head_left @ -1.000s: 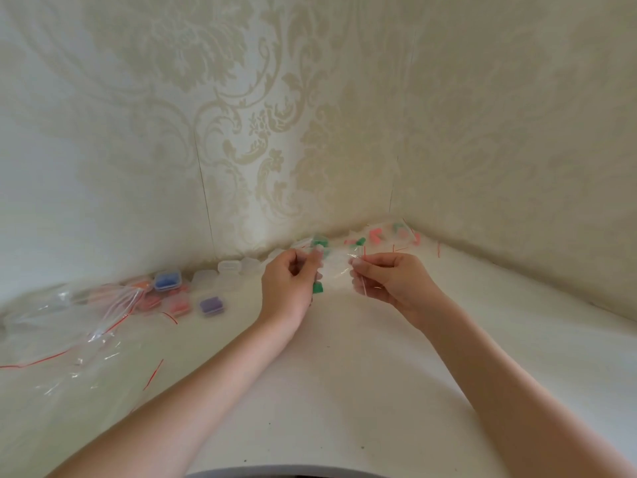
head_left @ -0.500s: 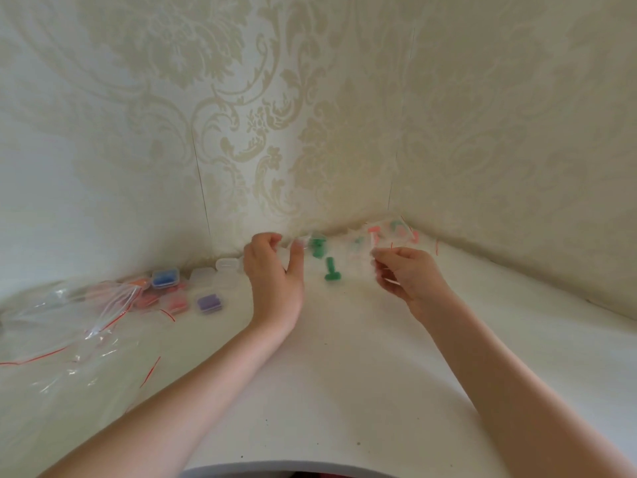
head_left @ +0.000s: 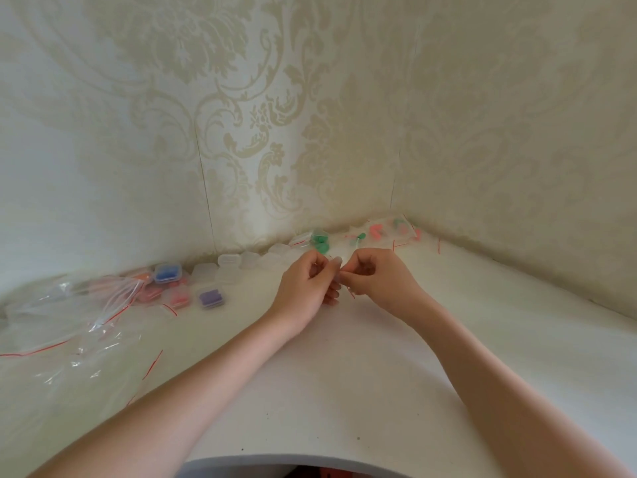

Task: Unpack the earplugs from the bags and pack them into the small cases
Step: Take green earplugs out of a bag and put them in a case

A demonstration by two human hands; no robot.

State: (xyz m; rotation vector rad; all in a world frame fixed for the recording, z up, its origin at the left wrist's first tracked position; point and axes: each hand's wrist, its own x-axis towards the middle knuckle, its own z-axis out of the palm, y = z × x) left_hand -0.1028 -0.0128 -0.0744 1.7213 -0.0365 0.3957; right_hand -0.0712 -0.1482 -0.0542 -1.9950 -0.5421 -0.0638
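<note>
Both hands [head_left: 339, 281] mid-table [head_left: 344, 391], pinching bag [head_left: 339, 270]

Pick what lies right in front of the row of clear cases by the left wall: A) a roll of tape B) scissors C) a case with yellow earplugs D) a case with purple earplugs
D: the purple case sits on the table just in front of the clear cases, with a blue case further back to its left.
</note>
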